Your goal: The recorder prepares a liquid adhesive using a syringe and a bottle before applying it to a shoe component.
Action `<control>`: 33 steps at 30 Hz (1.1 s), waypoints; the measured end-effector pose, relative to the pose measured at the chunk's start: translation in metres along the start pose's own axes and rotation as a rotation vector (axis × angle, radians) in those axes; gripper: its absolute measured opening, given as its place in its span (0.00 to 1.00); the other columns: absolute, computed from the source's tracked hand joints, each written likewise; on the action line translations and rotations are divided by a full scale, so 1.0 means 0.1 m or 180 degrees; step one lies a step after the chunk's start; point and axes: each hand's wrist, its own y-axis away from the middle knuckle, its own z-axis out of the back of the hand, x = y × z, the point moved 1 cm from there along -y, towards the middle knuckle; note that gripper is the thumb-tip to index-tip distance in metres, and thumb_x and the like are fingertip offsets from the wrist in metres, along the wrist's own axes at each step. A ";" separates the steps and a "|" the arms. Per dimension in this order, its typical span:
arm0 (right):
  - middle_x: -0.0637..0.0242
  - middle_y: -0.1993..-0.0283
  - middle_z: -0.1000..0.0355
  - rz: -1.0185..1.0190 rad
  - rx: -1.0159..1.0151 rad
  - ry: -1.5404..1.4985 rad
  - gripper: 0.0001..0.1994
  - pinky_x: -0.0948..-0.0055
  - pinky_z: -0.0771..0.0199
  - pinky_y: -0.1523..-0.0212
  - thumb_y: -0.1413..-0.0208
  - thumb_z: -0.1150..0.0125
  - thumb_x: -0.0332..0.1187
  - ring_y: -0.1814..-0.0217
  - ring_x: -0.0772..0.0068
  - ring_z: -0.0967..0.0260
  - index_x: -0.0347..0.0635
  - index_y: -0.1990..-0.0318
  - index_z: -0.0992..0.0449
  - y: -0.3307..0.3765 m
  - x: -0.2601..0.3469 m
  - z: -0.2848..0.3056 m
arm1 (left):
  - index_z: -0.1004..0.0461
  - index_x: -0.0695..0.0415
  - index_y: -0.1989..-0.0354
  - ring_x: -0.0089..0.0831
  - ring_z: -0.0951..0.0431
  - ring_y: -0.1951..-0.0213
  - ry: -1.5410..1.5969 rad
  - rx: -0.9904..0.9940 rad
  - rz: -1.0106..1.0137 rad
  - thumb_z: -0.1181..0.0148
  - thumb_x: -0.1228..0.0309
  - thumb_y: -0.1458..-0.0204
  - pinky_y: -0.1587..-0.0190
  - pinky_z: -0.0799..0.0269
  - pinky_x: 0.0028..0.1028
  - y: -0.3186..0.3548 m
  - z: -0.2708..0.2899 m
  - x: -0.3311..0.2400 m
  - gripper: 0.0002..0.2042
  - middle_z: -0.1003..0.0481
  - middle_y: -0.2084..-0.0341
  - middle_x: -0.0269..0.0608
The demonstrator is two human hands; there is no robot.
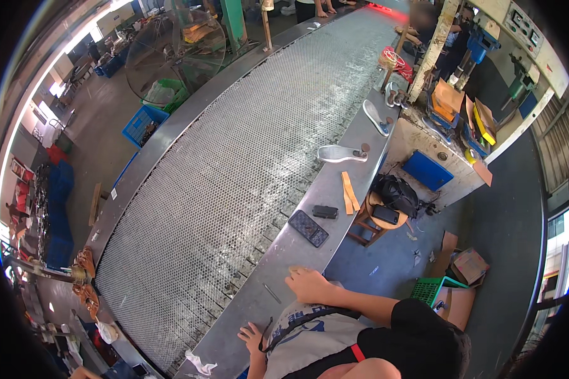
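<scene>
My left hand (252,337) lies at the metal ledge (243,314) with its fingers spread and nothing in them. Farther right, my right hand (307,285) is closed and rests on the same ledge; whatever its curled fingers may hold is hidden. Between the two hands lies a thin, pen-like metal tool (272,293), touched by neither. Beyond my right hand are a dark phone (308,228) and a small black case (325,211). Orange strips (349,192) and pale shoe soles (341,153) lie farther along the ledge.
A wide mesh conveyor (221,164) runs alongside the ledge. A wooden stool (385,222) with a black bag (395,194) stands at the right, near a green crate (437,288). A white crumpled tissue (200,364) lies at the near end. Other people are at the far end.
</scene>
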 end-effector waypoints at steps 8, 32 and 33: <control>0.63 0.65 0.25 0.0167 -0.0222 0.0151 0.11 0.62 0.28 0.55 0.55 0.41 0.35 0.55 0.58 0.28 0.42 0.65 0.27 -0.04 0.03 -0.03 | 0.44 0.61 0.32 0.86 0.44 0.42 -0.0776 -0.0583 -0.0099 0.51 0.68 0.46 0.58 0.23 0.59 -0.01 -0.28 0.10 0.31 0.45 0.40 0.77; 0.60 0.62 0.25 0.0101 -0.0170 0.0039 0.14 0.62 0.27 0.51 0.58 0.37 0.34 0.52 0.55 0.28 0.40 0.62 0.26 -0.04 0.03 0.04 | 0.46 0.62 0.31 0.88 0.46 0.42 -0.0649 -0.0432 -0.0213 0.52 0.68 0.46 0.51 0.29 0.64 -0.01 -0.45 0.09 0.32 0.46 0.39 0.80; 0.60 0.62 0.25 0.0109 -0.0163 0.0043 0.14 0.62 0.27 0.51 0.58 0.37 0.34 0.52 0.55 0.28 0.40 0.62 0.26 -0.03 0.04 0.05 | 0.47 0.63 0.31 0.89 0.48 0.42 -0.0939 -0.0492 -0.0274 0.52 0.69 0.46 0.53 0.27 0.63 -0.01 -0.48 0.09 0.32 0.47 0.39 0.80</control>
